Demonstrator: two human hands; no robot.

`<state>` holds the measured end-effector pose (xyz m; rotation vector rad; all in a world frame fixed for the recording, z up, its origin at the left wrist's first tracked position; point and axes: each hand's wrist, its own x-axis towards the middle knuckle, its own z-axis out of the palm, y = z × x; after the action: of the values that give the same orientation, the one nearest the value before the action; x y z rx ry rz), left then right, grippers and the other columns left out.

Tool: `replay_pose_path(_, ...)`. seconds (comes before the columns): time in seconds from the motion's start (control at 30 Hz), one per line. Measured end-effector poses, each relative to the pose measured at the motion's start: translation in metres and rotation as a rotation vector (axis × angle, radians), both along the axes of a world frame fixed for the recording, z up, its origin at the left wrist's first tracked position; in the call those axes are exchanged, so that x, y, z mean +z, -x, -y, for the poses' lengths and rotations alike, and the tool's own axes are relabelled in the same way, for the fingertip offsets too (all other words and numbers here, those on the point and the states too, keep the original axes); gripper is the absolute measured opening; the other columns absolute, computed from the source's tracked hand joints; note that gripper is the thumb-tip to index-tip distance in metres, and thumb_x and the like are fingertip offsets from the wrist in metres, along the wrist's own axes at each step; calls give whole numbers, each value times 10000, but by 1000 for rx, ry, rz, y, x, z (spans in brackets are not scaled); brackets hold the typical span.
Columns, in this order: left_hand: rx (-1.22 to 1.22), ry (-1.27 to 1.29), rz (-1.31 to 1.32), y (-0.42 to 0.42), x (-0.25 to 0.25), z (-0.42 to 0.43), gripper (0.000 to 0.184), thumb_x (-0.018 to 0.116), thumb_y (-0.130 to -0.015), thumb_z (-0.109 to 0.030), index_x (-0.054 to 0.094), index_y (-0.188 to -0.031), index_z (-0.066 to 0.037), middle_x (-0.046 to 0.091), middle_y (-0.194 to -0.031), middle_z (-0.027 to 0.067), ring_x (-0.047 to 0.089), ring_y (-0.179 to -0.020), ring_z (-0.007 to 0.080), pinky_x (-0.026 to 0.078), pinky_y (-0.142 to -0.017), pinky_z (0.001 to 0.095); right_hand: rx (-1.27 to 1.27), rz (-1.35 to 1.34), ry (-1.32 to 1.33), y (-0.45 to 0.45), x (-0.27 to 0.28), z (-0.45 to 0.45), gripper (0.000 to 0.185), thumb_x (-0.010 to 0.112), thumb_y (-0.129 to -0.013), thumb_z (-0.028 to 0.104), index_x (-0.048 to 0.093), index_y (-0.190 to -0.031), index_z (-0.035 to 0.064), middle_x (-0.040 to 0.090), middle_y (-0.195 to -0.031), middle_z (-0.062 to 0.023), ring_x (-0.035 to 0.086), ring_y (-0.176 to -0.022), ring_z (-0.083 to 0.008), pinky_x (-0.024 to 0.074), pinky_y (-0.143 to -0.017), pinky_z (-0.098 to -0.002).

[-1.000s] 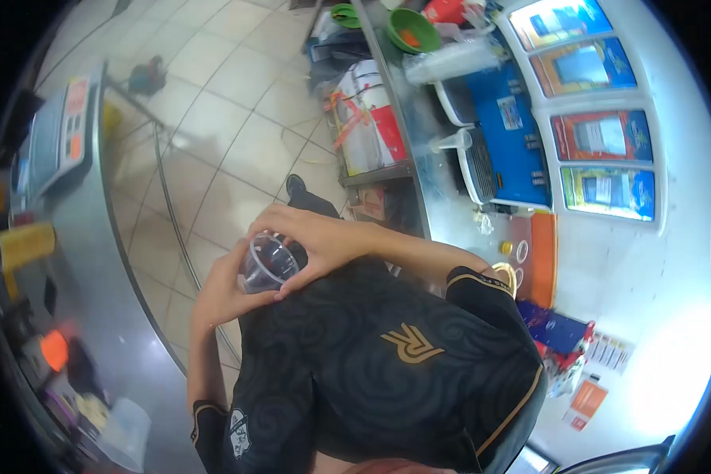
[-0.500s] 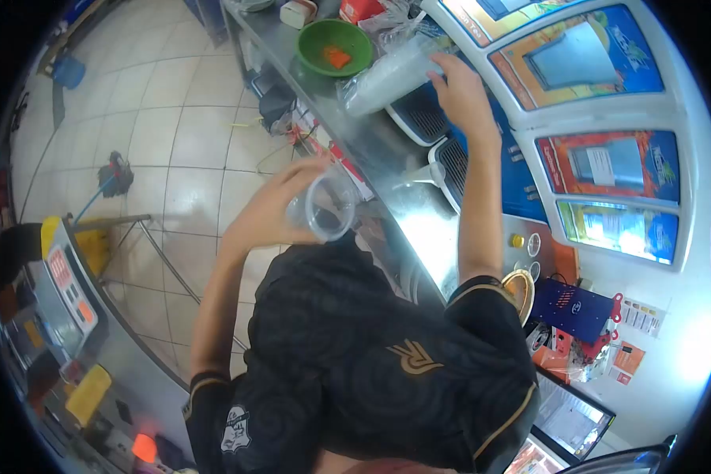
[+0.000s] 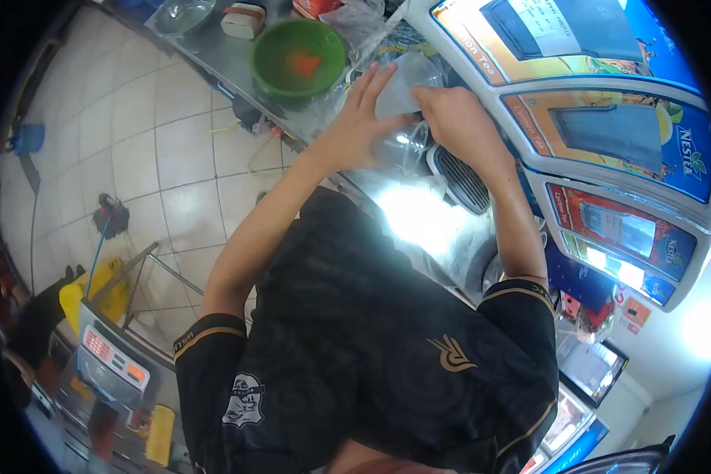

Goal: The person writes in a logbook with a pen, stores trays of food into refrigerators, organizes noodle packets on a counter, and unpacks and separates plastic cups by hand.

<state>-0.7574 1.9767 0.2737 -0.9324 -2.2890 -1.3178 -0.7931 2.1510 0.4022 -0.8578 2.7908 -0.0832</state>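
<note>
A clear plastic cup (image 3: pixel 405 147) sits against the palm side of my left hand (image 3: pixel 361 122). Two fingers of that hand stretch forward along a translucent stack of plastic cups (image 3: pixel 403 88) in a thin bag, and its thumb points right above the clear cup. My right hand (image 3: pixel 458 118) is closed at the near right side of the stack, its fingertips pinching there. What exactly lies between those fingertips is partly hidden. Both hands are close together over the metal counter, in front of the drink dispenser.
A green bowl (image 3: pixel 299 59) with something orange inside stands left of the stack. Behind the hands rises the drink dispenser (image 3: pixel 608 126), with a black drip tray (image 3: pixel 462 180) below it. A mop (image 3: pixel 110 215) and a yellow bucket (image 3: pixel 103 292) are on the tiled floor.
My left hand has moved forward and right with the clear cup, up to the stack. My right hand has come nearer and closed its fingers. The view has shifted toward the counter.
</note>
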Motion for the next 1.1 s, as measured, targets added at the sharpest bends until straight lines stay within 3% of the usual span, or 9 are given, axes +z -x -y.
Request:
replay_pose_path(0.1, -4, -58, -7, 4, -12, -7, 612, 855, -569, -360, 654, -1137, -249, 131, -1582, 200, 121, -1428, 519, 236, -1125, 630, -43, -30, 179, -11, 2, 5, 199, 561, -900, 116, 648, -1047, 13, 661, -841, -243, 645, -799, -423, 509, -712, -483)
replay_pose_path(0.3, -15, 13, 17, 3, -16, -11, 671, 851, -583, -376, 620, -1203, -270, 135, -1585, 179, 92, -1429, 515, 172, -1119, 684, -166, -84, 169, -14, -3, 7, 205, 608, -870, 141, 649, -1026, 14, 669, -818, -220, 659, -773, -405, 519, -678, -458)
replay_pose_path(0.6, -30, 8, -67, 9, -14, -8, 763, 845, -563, -428, 588, -1272, -310, 121, -1621, 49, 50, -1466, 455, 161, -1099, 718, -331, -192, 224, -26, 12, 31, 282, 704, -779, 110, 666, -1037, 6, 687, -777, -145, 693, -757, -329, 534, -691, -372)
replay_pose_path(0.7, -91, -43, -62, 10, -19, -5, 749, 834, -562, -466, 604, -1256, -303, 122, -1621, 63, 59, -1463, 461, 151, -1106, 708, -401, -257, 108, -29, 2, 35, 270, 690, -795, 108, 658, -1030, -21, 690, -789, -159, 696, -782, -323, 534, -702, -373)
replay_pose_path(0.9, -79, -34, -22, 8, -35, -5, 717, 826, -581, -490, 621, -1240, -297, 124, -1618, 91, 70, -1460, 468, 148, -1109, 700, -469, -294, 276, -36, -8, 45, 270, 621, -891, 136, 609, -1083, -53, 694, -845, -208, 698, -806, -335, 533, -713, -393)
replay_pose_path(1.0, -105, 69, -26, 3, -31, 4, 716, 825, -586, -507, 622, -1242, -302, 98, -1619, 121, 56, -1463, 467, 143, -1107, 706, -413, -251, 201, -37, -12, 49, 262, 563, -940, 160, 595, -1099, -46, 672, -893, -262, 681, -825, -391, 526, -699, -418)
replay_pose_path(1.1, -90, 10, 3, 2, -28, 14, 748, 839, -561, -501, 622, -1248, -302, 31, -1622, 156, -8, -1452, 511, 126, -1093, 728, -504, -90, 222, -42, 8, 74, 256, 521, -963, 166, 598, -1093, -40, 640, -867, -296, 642, -817, -452, 516, -680, -453)
